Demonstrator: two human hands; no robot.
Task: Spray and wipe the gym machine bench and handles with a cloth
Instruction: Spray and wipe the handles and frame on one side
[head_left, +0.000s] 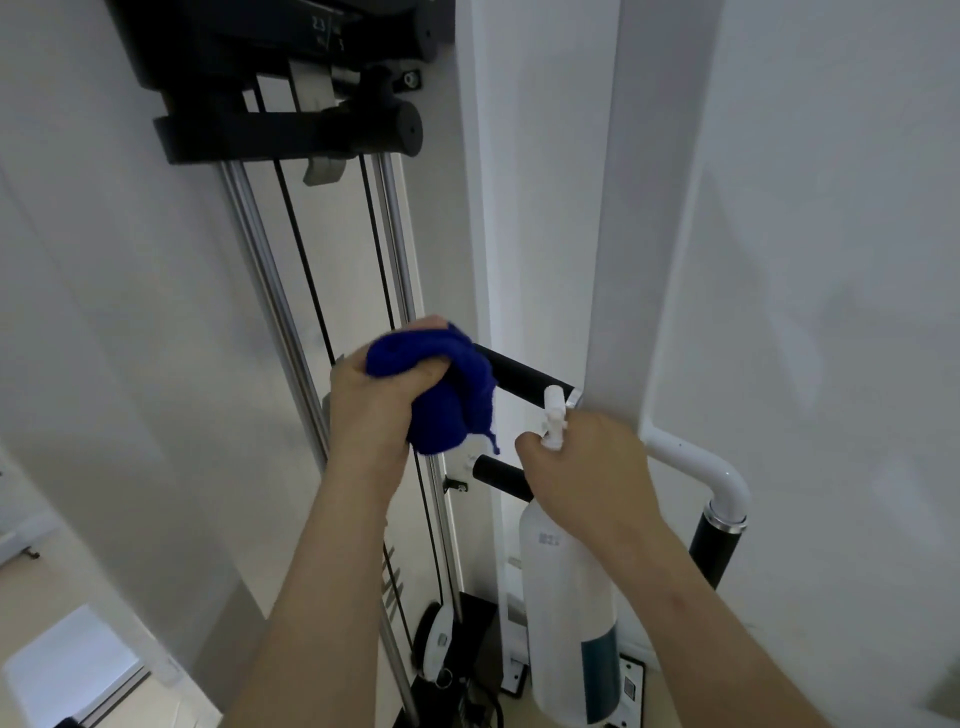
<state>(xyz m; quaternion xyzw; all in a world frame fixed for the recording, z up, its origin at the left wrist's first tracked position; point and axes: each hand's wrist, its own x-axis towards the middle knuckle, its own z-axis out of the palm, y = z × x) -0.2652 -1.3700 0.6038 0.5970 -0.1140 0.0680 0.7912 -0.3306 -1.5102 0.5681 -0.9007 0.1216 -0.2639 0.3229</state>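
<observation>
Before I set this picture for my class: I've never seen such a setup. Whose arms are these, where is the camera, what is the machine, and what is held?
No robot here: one camera worn on a person's head looks down at their own bare arms. In front stands a white gym cable machine, with black weight plates at the top and shiny guide rods running down. The left grip, a bare hand, holds a bunched blue cloth against the end of a black handle sticking out of the frame. The right grip, the other hand, holds a white spray bottle by its neck, nozzle end up. A second black handle shows lower down, partly behind that hand.
</observation>
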